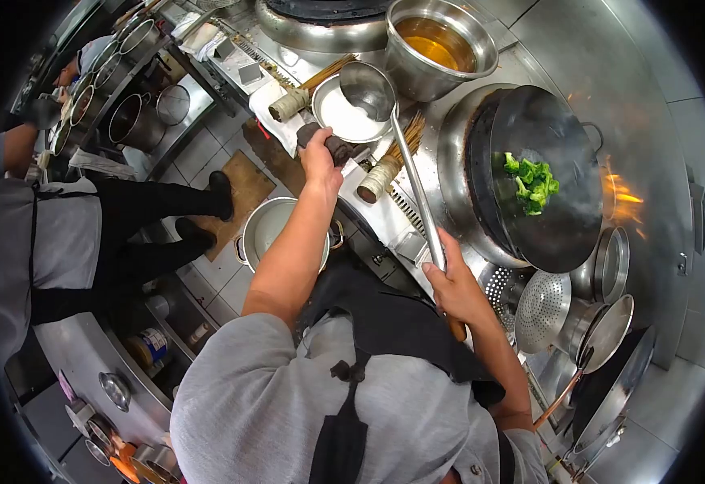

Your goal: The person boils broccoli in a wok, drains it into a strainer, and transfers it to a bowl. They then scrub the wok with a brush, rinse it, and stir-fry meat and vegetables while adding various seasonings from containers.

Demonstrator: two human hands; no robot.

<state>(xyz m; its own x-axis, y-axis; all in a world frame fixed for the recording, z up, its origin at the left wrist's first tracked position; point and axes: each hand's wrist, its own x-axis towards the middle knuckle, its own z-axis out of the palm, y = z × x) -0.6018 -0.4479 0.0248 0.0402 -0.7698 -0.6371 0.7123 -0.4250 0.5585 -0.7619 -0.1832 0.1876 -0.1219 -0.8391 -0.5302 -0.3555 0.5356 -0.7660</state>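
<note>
Left hand [320, 159]: I clutched cloth [308, 132]
Right hand [454, 282]: gripped ladle [368, 90]
Wok [548, 242], two o'clock: held greens [534, 184]
Pot [423, 82]: held amber liquid [441, 50]

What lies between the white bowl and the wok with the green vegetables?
In the head view, a bundled brush, the ladle handle and the steel burner ring lie there.

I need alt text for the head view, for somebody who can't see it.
A person's right hand grips a long ladle that reaches to a bowl; the left hand holds what looks like a dark cloth. To the right, green vegetables lie in a dark wok, flames beside it.
</note>
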